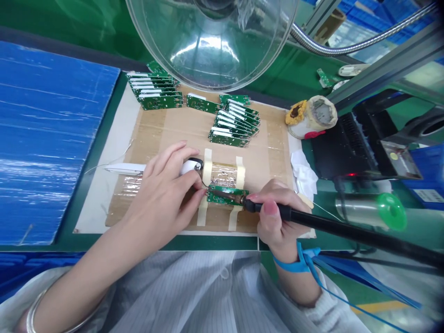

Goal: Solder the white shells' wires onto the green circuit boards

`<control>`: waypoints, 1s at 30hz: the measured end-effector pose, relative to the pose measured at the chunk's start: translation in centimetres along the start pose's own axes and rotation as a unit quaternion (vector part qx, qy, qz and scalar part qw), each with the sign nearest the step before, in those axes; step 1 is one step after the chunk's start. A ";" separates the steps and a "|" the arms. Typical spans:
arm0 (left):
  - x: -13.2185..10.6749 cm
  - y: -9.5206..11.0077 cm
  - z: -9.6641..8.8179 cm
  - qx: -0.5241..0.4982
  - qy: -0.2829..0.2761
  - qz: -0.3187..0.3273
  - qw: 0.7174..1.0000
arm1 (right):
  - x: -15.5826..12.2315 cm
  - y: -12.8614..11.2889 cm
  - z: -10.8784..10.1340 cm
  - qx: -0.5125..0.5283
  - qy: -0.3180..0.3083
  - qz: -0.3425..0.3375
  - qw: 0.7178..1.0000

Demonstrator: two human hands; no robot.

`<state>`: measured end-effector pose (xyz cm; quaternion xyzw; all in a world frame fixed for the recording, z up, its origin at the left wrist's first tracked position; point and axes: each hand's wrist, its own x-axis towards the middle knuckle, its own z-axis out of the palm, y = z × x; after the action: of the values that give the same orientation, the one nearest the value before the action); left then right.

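Note:
My right hand (277, 208) is closed round the black handle of a soldering iron (333, 226), whose tip rests on the left part of a small green circuit board (227, 195). The board lies between two strips of tape on a cardboard mat (166, 134). My left hand (166, 194) rests on the mat just left of the board. Its fingers are pinched at the board's left edge, seemingly on a thin wire. A white and black part (192, 165) lies under its fingers.
Rows of green circuit boards (157, 90) (236, 121) lie at the back of the mat. A clear dome (211, 41) hangs overhead. A sponge holder (310, 116), a black station (357, 148) and a solder spool (374, 210) stand right. A blue sheet (48, 134) lies left.

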<state>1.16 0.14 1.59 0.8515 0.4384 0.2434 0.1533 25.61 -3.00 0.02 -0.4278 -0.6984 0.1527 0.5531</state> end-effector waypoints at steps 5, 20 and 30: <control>0.0 -0.2 0.0 -0.006 -0.009 -0.002 1.000 | 2.4 -1.7 -0.6 -0.041 -0.073 -0.046 0.995; -0.4 -1.5 -1.3 0.000 -0.004 0.033 0.999 | -2.3 -2.4 -1.0 -0.057 -0.115 0.082 0.988; -7.5 0.3 -5.2 0.045 -0.091 0.006 0.995 | -3.7 -1.3 -0.7 -0.032 -0.164 0.050 0.985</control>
<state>-5.20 -5.92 3.96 0.8785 0.4285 0.1462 0.1527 25.77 -6.74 -1.23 -0.4487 -0.7618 0.2259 0.4091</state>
